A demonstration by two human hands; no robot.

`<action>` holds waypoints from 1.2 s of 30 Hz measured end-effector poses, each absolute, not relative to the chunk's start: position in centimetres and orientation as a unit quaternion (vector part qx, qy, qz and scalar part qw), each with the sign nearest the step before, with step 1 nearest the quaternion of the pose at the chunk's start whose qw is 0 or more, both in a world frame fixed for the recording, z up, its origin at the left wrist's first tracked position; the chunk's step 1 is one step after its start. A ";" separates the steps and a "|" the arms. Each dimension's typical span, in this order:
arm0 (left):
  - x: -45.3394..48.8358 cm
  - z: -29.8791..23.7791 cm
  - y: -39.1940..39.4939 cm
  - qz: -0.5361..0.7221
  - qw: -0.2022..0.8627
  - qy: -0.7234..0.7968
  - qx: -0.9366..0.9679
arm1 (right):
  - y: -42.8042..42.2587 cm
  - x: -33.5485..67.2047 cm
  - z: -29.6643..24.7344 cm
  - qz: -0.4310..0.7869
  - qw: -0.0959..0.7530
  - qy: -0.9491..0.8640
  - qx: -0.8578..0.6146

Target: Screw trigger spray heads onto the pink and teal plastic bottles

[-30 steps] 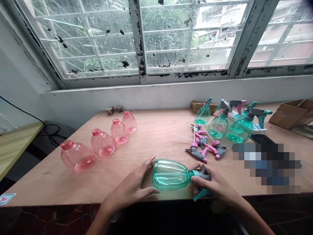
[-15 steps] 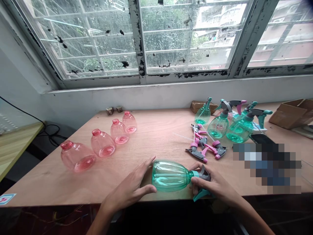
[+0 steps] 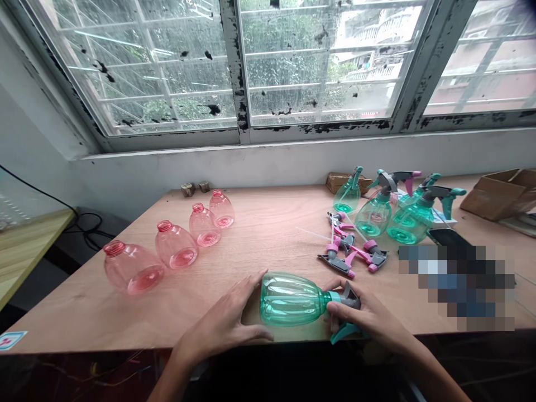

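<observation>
A green clear spray bottle [image 3: 291, 300] lies on its side near the table's front edge, its base to the left. My right hand [image 3: 355, 310] is closed round its neck and grey-and-teal spray head. My left hand [image 3: 234, 312] is at the base end, thumb and fingers spread apart, with a gap between the palm and the bottle. Whether its fingertips touch the bottle I cannot tell. Beyond the bottle lie several pink-and-grey spray heads [image 3: 339, 259] with thin tubes.
Several pink bottles without heads [image 3: 176, 245] stand in a slanting row at left. Green spray bottles [image 3: 374, 215] with heads stand at back right. Near them are a phone [image 3: 450, 237], partly blurred out, and a cardboard box [image 3: 496, 195]. Windows rise behind the table.
My left thumb has shifted slightly down and right, off the bottle's lower edge. The bottle and my right hand look nearly unchanged.
</observation>
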State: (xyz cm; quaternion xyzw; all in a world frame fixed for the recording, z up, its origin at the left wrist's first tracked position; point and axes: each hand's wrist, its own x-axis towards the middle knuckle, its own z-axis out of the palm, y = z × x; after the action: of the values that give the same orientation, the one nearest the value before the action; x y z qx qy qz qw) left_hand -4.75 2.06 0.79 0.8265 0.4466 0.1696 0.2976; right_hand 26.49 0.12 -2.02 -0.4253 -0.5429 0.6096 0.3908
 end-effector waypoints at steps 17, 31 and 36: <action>-4.8 0.8 2.1 0.192 0.324 0.453 0.808 | 0.2 26.5 -2.2 0.614 0.395 -0.539 -0.421; -5.0 0.0 2.3 0.157 0.260 0.468 0.830 | 0.3 26.6 -2.3 0.608 0.385 -0.553 -0.419; -5.2 0.1 2.3 0.164 0.268 0.448 0.837 | 0.3 26.6 -2.3 0.605 0.383 -0.556 -0.422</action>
State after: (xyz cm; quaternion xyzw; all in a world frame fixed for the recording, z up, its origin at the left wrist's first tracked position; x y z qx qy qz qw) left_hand -5.23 2.33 0.12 0.8371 0.4476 0.1639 0.2684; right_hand 26.64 0.26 -2.34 -0.4222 -0.5560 0.6046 0.3835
